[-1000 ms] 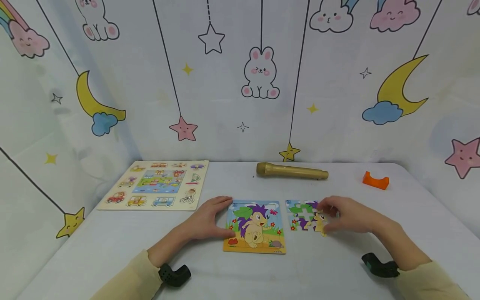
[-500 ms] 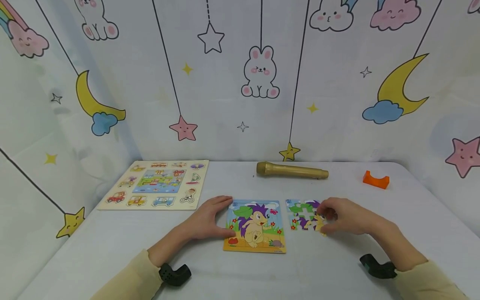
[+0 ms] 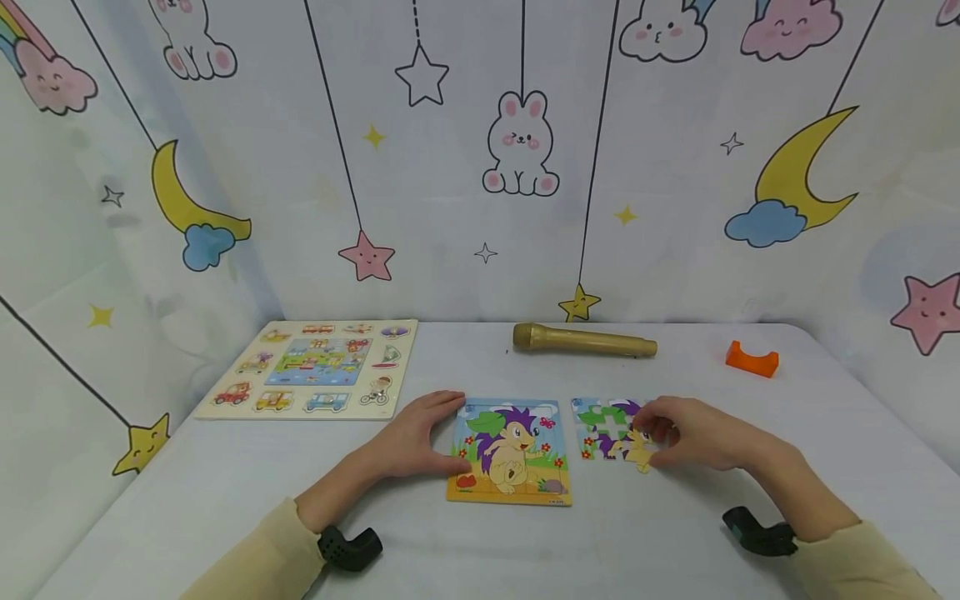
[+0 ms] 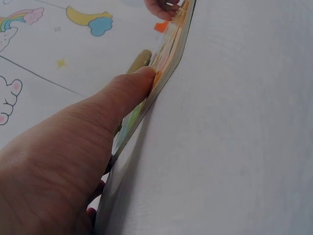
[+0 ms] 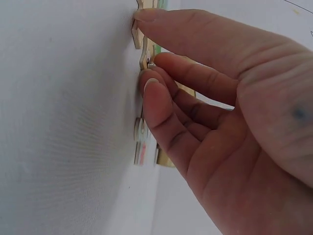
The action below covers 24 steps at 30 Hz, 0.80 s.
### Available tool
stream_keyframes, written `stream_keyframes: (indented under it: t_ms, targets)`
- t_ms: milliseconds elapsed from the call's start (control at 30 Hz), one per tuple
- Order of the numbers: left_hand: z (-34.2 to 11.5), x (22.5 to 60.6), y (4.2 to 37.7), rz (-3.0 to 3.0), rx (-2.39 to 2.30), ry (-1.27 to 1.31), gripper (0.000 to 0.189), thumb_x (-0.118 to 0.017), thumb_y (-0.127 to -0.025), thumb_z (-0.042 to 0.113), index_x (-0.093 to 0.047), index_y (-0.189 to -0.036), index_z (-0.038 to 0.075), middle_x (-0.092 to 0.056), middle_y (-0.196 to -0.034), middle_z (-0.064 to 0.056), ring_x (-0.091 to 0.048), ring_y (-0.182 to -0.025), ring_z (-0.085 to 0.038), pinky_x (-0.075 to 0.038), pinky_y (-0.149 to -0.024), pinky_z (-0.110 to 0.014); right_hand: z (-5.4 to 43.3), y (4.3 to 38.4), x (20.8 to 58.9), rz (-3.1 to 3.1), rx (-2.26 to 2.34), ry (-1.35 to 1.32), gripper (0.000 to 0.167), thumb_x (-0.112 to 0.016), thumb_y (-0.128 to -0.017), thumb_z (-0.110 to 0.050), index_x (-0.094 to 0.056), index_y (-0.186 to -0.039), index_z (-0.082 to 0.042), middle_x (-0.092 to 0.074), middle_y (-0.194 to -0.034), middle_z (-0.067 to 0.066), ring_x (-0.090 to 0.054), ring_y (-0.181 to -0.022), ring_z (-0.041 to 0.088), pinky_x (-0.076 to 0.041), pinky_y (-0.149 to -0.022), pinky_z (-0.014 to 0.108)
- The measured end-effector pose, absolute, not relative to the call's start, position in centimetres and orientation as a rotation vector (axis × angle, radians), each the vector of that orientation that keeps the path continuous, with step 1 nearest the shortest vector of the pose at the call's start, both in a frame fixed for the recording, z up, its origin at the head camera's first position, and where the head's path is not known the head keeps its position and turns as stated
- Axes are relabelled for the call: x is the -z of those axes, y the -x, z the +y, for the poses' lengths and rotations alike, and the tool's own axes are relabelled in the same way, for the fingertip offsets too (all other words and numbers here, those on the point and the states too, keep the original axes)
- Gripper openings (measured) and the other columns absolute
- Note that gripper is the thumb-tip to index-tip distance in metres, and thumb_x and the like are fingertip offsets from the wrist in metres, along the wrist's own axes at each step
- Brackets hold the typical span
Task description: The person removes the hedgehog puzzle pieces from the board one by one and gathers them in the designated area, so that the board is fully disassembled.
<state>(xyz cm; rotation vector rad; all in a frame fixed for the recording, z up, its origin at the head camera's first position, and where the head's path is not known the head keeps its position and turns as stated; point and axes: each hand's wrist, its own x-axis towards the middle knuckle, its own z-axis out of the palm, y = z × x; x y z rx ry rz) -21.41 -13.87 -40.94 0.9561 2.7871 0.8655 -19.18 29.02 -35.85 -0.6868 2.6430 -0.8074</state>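
Note:
In the head view a finished hedgehog jigsaw puzzle lies on the table. My left hand rests at its left side, thumb over the lower left edge, fingers straight along the upper left corner. To the right is a cluster of loose jigsaw pieces with purple spines and green leaf, a white gap in its middle. At the cluster's right edge my right hand holds a cream-coloured puzzle piece between thumb and curled fingers. In the right wrist view those fingers partly cover the wooden pieces.
A cream vehicle puzzle board lies at the back left. Behind the work sit a gold toy microphone and, further right, an orange arched block. A cartoon-printed cloth stands behind the white table.
My right hand has shifted slightly at the right edge of the pieces, and the cream piece has turned a little outward. My left hand and the hedgehog puzzle stay in place.

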Motion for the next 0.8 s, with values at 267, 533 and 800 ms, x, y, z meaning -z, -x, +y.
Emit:
stream_keyframes:
  t_ms: [267,533,800]
  targets:
    - [-13.89,40.97,21.38,2.786,-0.871,-0.94,0.097,-0.08,-0.078,0.057,-0.045,-0.153,0.007,-0.039,-0.158,-0.008,-0.028,-0.147,-0.032,-0.025,-0.118,-0.054,28.96,19.17,35.7,2.643,0.804,0.68,0.041,-0.085,-0.082,-0.012,-0.064,-0.115,-0.001,-0.061,-0.1,-0.001,-0.056,-0.091,0.019,-0.055,-0.078,0.028]
    - [-13.85,41.07,21.43,2.787,-0.864,-0.94,0.097,-0.079,-0.078,0.058,-0.044,-0.153,0.008,-0.038,-0.158,-0.007,-0.028,-0.148,-0.032,-0.025,-0.118,-0.053,29.17,19.23,35.5,2.648,0.81,0.683,0.044,-0.085,-0.082,-0.018,-0.064,-0.118,-0.003,-0.061,-0.102,0.0,-0.055,-0.093,0.021,-0.054,-0.076,0.024]
    - [-13.93,41.34,21.64,2.798,-0.839,-0.935,0.097,-0.079,-0.078,0.059,-0.044,-0.153,0.009,-0.038,-0.159,-0.006,-0.028,-0.148,-0.03,-0.026,-0.118,-0.051,28.48,19.52,34.94,2.619,0.908,0.738,0.049,-0.081,-0.087,-0.021,-0.06,-0.127,-0.002,-0.062,-0.11,0.004,-0.057,-0.098,0.024,-0.055,-0.078,0.024]
